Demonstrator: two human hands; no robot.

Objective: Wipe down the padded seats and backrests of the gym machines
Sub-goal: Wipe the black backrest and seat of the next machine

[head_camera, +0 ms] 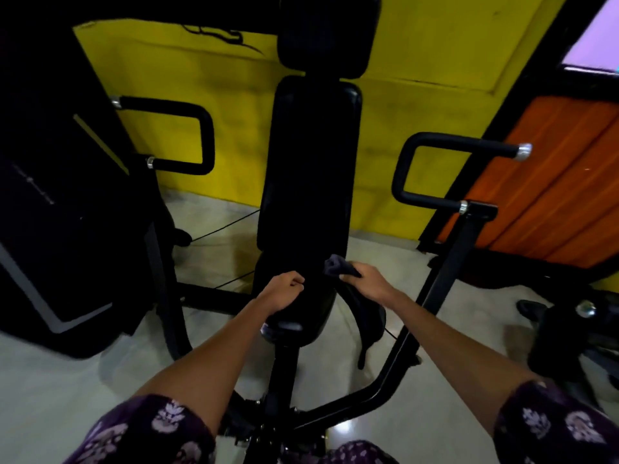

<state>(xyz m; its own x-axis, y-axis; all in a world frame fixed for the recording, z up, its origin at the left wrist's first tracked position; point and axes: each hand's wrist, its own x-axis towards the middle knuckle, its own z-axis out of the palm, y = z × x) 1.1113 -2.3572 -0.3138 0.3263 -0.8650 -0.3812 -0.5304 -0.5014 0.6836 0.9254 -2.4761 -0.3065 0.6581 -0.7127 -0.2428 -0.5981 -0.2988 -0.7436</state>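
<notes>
A black gym machine stands in front of me with a tall padded backrest (311, 162), a head pad (326, 38) above it and a padded seat (301, 309) below. My right hand (366, 283) grips a dark grey cloth (338, 266), bunched above the fingers, at the seat's right side near the foot of the backrest. My left hand (284, 289) hovers over the seat's left part with its fingers curled; whether it holds anything I cannot tell.
Two black looped handles (187, 135) (445, 169) flank the backrest. A black weight stack housing (60, 195) fills the left. A yellow wall (412, 95) is behind, an orange panel (549, 189) at right, another machine part (569, 333) at the right edge. Pale tiled floor (67, 380) surrounds the frame.
</notes>
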